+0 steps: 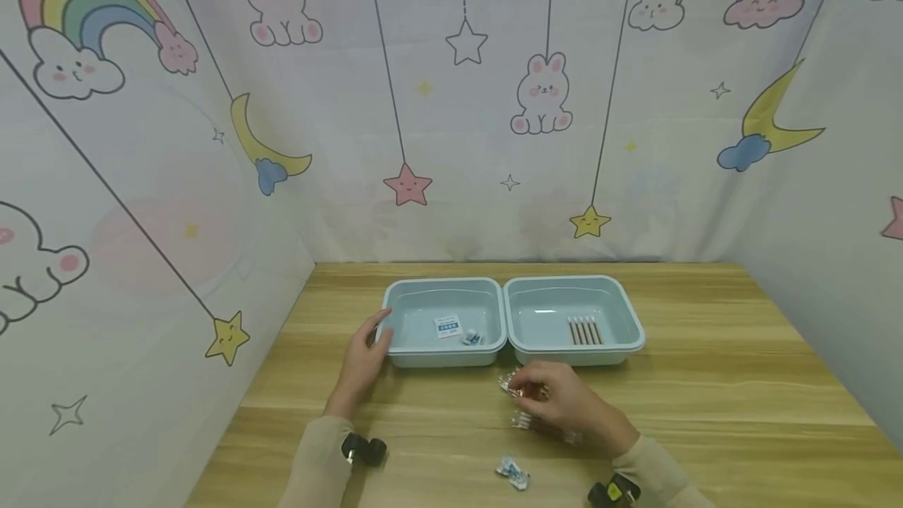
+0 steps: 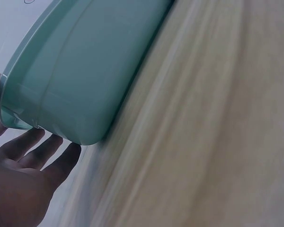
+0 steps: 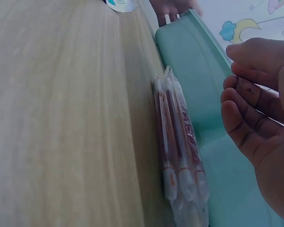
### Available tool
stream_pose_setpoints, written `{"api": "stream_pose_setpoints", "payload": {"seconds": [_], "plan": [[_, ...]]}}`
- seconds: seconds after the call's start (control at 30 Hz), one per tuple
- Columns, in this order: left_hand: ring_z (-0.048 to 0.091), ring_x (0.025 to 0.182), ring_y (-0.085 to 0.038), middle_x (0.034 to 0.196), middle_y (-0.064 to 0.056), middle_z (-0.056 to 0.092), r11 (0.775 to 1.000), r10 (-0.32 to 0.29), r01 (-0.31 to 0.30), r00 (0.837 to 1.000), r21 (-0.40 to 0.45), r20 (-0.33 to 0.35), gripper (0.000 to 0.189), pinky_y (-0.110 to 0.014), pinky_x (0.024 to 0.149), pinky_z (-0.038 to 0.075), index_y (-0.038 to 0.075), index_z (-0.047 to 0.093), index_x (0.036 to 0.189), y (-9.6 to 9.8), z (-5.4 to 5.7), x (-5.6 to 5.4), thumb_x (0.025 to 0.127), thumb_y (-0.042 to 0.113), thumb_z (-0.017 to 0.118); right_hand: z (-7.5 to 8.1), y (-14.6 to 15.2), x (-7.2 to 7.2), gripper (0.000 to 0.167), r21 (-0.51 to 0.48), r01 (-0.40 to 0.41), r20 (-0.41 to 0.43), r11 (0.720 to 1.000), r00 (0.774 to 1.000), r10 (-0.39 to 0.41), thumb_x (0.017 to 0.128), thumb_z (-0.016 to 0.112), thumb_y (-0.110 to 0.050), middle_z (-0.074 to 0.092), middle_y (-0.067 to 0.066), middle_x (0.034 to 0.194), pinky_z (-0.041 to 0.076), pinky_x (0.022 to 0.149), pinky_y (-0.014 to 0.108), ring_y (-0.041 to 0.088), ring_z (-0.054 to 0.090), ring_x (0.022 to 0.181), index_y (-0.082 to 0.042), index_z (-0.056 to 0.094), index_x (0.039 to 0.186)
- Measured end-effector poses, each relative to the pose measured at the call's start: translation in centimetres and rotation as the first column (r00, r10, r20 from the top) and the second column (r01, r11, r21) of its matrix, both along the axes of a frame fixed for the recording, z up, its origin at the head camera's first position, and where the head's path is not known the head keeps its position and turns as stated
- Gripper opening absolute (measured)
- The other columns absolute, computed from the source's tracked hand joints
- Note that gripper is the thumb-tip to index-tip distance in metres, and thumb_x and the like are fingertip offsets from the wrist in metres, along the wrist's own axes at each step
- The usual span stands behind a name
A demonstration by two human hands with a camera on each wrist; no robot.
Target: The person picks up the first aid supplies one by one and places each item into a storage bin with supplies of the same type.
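My left hand holds the left end of a pale blue-green basin, its thumb at the rim and its fingertips against the outer wall. My right hand hovers at the front of the second basin, over a clear-wrapped pack of cotton swabs with brown sticks. In the right wrist view its fingers are loosely bent beside the pack, with nothing seen between them. A brown strip wraps one finger. Another clear-wrapped swab pack lies partly hidden under the hand.
Inside the left basin are a white-and-blue square packet and a small crinkled packet. Several brown-stick cotton swabs lie in a row in the right basin. A crinkled blue-and-white packet is at the front of the wooden table.
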State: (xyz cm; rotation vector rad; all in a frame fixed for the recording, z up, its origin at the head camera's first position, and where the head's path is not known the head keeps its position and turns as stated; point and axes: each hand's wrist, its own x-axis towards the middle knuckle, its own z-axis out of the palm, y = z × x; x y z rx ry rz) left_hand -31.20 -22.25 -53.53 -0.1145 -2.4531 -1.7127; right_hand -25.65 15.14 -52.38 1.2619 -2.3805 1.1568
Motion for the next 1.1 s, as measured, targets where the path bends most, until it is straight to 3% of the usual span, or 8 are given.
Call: {"api": "stream_pose_setpoints", "payload": {"seconds": [0.37, 0.8, 1.1], "plan": [[0.031, 0.164, -0.043, 0.170, -0.025, 0.041, 1.000, -0.007, 0.007, 1.000, 0.025, -0.001, 0.045, -0.058, 0.138, 0.024, 0.004, 0.055, 0.154, 0.04, -0.36, 0.11, 0.111, 0.015, 0.056, -0.33, -0.21, 0.60, 0.020, 0.014, -0.026, 0.002, 1.000, 1.000, 0.026, 0.086, 0.082, 0.001, 0.078, 0.008, 0.092, 0.062, 0.064, 0.022, 0.015, 0.068, 0.074, -0.002, 0.077, 0.104], [0.030, 0.164, -0.044, 0.170, -0.025, 0.041, 0.999, -0.019, 0.020, 1.000, 0.026, -0.016, 0.045, -0.057, 0.139, 0.024, 0.003, 0.054, 0.155, 0.11, -0.19, -0.05, 0.111, 0.014, 0.054, -0.87, -0.22, 0.64, 0.021, 0.027, -0.068, 0.026, 0.997, 0.997, 0.068, 0.088, 0.084, -0.006, 0.075, 0.007, 0.088, 0.059, 0.063, 0.017, 0.004, 0.063, 0.073, -0.004, 0.076, 0.107], [0.031, 0.164, -0.045, 0.169, -0.026, 0.042, 1.000, -0.004, 0.004, 1.000, 0.013, -0.018, 0.045, -0.058, 0.138, 0.025, 0.002, 0.055, 0.154, -0.04, -0.05, -0.02, 0.111, 0.013, 0.054, -0.78, -0.41, 0.59, 0.021, 0.015, -0.094, 0.014, 0.995, 0.995, 0.094, 0.088, 0.085, -0.006, 0.074, 0.006, 0.088, 0.057, 0.061, 0.017, 0.012, 0.064, 0.071, -0.005, 0.077, 0.108]]}}
